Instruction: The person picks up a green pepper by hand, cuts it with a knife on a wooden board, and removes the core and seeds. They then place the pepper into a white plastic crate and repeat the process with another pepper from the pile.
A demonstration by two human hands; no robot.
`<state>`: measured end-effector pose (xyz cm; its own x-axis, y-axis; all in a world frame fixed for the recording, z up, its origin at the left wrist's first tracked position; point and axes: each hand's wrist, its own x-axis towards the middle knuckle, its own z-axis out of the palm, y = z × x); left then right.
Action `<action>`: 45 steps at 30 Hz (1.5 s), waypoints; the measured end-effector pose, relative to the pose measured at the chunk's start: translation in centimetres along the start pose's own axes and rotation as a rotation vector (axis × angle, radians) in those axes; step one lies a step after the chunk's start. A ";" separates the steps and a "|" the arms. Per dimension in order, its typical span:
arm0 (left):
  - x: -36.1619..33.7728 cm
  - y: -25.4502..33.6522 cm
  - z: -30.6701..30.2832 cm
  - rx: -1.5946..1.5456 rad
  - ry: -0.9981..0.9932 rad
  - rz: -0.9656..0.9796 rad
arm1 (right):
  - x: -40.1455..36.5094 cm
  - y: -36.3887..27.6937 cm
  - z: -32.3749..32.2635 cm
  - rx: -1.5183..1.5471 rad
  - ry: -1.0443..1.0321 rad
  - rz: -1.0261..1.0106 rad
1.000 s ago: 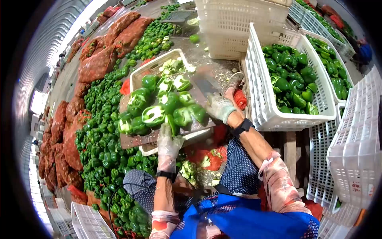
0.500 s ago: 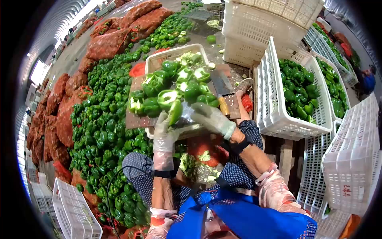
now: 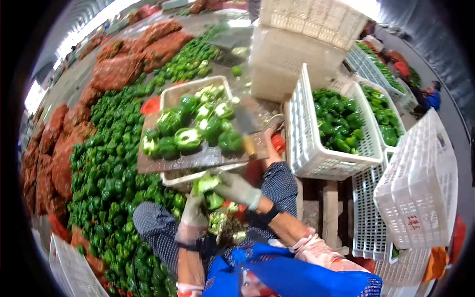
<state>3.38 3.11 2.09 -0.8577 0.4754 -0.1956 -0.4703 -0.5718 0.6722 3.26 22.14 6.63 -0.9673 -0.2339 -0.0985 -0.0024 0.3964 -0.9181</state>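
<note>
A produce packing shed — crates (image 3: pixel 341 166), stuffed sacks (image 3: pixel 116 72) (red mesh) and heaped peppers (image 3: pixel 114 163) under a corrugated roof.

A flat brown board (image 3: pixel 203 159) serves as the work surface, and it is lying across a white plastic crate (image 3: pixel 174 181). Its near part is bare and looks wet. Directly on the board there is a close group of glossy green bell peppers (image 3: pixel 212 129), some of them cut open, with pale inside showing. One cut pepper (image 3: pixel 188 139) is near the front, with its open face upward. At the right side of the group lies a knife with a wide metal blade and a light wooden handle (image 3: pixel 248 141). Its handle is pointing toward the near edge of the board.
</note>
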 end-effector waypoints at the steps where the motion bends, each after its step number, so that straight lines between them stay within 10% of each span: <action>1: -0.2 -0.4 0.6 0.096 0.049 0.018 | 0.5 2.2 1.3 -0.276 0.100 -0.172; 4: -0.8 0.1 1.2 0.082 0.118 -0.006 | -1.1 0.3 0.8 -0.514 0.208 -0.304; 11: -1.2 -0.5 2.4 0.281 0.138 0.411 | -4.3 -1.8 2.8 0.746 -0.124 0.105; 14: -1.9 0.0 2.7 0.821 0.060 0.614 | -2.9 -1.1 5.2 1.527 -0.027 0.202; 17: -2.7 0.5 4.6 1.173 0.062 0.780 | -3.1 -0.9 5.0 1.535 -0.050 0.111; 22: -4.5 1.7 5.8 -0.039 -0.115 0.151 | -5.3 -5.2 2.8 1.030 0.087 0.040; 24: -4.3 1.6 4.1 0.790 -0.043 0.378 | -4.8 -3.8 4.0 0.712 0.004 -0.098; 26: -4.2 0.1 3.8 0.252 -0.140 0.364 | -5.1 -3.5 4.3 0.617 -0.035 -0.135; 33: -5.6 2.6 5.3 0.251 -0.079 0.166 | -5.5 -3.2 3.7 0.926 -0.310 -0.159; 39: -5.6 3.4 4.7 0.413 -0.155 0.186 | -5.6 -5.1 4.3 -0.282 -0.063 -0.286; 45: -4.8 1.7 0.6 0.322 -0.185 0.204 | -4.6 -4.3 5.6 -0.329 -0.132 -0.256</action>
<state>6.81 0.22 4.56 -0.8611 0.5027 0.0764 -0.1803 -0.4422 0.8786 9.17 16.53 8.89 -0.8840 -0.4648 0.0488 -0.3397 0.5672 -0.7503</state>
